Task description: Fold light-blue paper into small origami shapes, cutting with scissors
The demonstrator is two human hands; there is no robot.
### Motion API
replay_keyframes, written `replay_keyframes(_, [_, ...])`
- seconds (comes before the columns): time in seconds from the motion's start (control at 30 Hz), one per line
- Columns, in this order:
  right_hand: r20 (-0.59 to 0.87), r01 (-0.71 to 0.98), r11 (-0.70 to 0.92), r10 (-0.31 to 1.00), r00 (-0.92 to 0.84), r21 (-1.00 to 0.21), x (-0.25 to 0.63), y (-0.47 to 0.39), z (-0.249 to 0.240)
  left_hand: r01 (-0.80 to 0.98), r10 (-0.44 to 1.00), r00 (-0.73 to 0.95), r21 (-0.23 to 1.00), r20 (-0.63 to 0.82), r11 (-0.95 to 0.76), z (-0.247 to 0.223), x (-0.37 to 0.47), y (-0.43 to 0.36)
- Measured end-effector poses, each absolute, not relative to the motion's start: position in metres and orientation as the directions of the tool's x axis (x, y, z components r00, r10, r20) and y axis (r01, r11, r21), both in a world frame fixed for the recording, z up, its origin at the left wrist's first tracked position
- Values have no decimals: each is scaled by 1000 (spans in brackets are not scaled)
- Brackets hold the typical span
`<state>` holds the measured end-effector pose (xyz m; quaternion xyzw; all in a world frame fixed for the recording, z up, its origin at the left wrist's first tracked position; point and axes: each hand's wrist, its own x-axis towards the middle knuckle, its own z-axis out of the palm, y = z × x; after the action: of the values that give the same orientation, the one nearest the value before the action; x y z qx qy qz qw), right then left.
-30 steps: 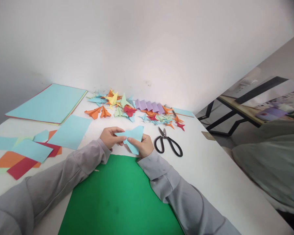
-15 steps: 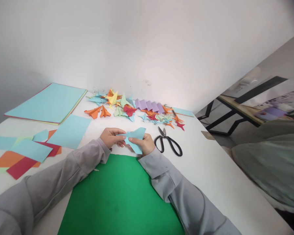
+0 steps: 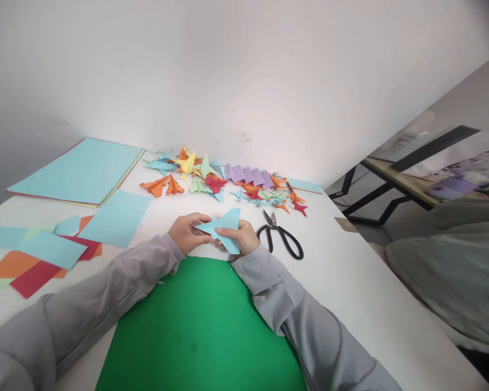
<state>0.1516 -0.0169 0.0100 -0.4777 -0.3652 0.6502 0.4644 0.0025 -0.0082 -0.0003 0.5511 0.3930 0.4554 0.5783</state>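
A light blue folded paper plane point(image 3: 229, 219) is held up between both hands, its pointed nose to the left and its wings spread at the right. My right hand point(image 3: 248, 237) pinches its body, thumb on top. Around the nose, my left hand point(image 3: 188, 233) has its thumb below and its fingers above and behind, closed on the tip. Beneath the wrists lies a green sheet point(image 3: 204, 326). Black-handled scissors point(image 3: 281, 236) rest with blades parted just right of my right hand.
Folded paper pieces point(image 3: 189, 165) and a pleated purple strip point(image 3: 248, 176) line the wall. Large sheets point(image 3: 79, 171) are stacked at the back left, with loose coloured pieces point(image 3: 52, 250) nearer. On the right are a person's grey-green garment point(image 3: 448, 271) and another table point(image 3: 399, 176).
The blue paper has turned so that its nose and both wings show more fully. My left fingers have shifted back from its middle toward the nose.
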Motion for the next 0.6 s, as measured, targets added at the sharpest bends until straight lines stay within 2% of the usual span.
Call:
replay_keyframes(0.13, [-260,-238,-288,955,-140,-928,152,-17,8,-55,955,282,995,90,-78,1,2,-10])
replay_keyframes(0.27, [-187,-194,-232,956,-227,-953,155,-15,5,-73,947,312,996,79,-59,-1,2,-11])
replay_keyframes(0.43, [-134,-279,-247,920,-368,-928,159,-17,7,-115,969,243,993,44,-17,1,1,-8])
replay_keyframes(0.53, [-37,-339,-172,928,-370,-925,158,-20,6,-137,975,222,991,27,4,4,1,-7])
replay_keyframes(0.6, [12,-311,-93,947,-320,-946,155,-22,3,-146,976,217,989,14,18,5,1,-7])
